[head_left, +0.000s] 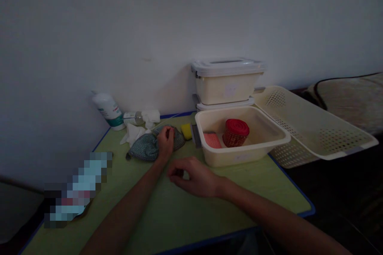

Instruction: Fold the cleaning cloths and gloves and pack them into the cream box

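Note:
My left hand (166,140) is curled closed over a grey-green knitted cloth or pouch (145,147); whether it grips the fabric or some small thing is hidden. Lower and to the right, my right hand (193,177) hovers above the table with thumb and fingers bent together in a pinch; anything between them is too dark to name. A yellow object (186,131) sits between the cloth and a cream bin (248,157). Inside that open bin are a rolled red patterned band (236,132) and a pink sponge-like block (212,140).
A lidded cream box (227,85) stands stacked behind the open bin. A perforated cream basket (311,123) juts past the table's right edge. At back left are a white bottle (108,110), a clear bottle (133,118) lying down and crumpled tissues (134,133). A pixelated flat object (80,189) lies left.

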Demonstrator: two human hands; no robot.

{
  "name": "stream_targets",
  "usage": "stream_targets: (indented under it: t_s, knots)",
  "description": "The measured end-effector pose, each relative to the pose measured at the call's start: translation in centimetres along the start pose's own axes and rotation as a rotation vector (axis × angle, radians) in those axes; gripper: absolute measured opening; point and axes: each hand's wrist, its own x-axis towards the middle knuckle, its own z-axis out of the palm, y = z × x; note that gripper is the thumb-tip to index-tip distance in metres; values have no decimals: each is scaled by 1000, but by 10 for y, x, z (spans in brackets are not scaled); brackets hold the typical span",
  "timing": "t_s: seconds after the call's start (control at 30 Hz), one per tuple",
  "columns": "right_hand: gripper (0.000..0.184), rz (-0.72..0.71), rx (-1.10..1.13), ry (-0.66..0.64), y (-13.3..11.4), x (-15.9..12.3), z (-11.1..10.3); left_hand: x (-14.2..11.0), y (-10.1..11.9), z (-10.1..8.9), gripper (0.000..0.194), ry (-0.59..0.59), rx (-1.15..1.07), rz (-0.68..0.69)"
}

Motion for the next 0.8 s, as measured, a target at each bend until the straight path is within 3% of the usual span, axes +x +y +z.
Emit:
stream_targets:
  t_s: [0.17,0.37,0.5,0.7,0.8]
  knots:
    - [10,-40,-114,39,-42,-14,-52,-2,3,0,13,17,-23,2]
    - [7,86,-179,149,-66,-20,-120,15,18,1,6,31,-106,-14]
    - [3,95,-468,407,-65,-15,-181,55,54,6,4,21,-181,4]
    - [9,245,-789,836,-56,1,-277,123,129,27,9,-92,-257,36]
    - [14,278,-801,920,-46,8,-310,146,155,39,10,-161,-265,6]
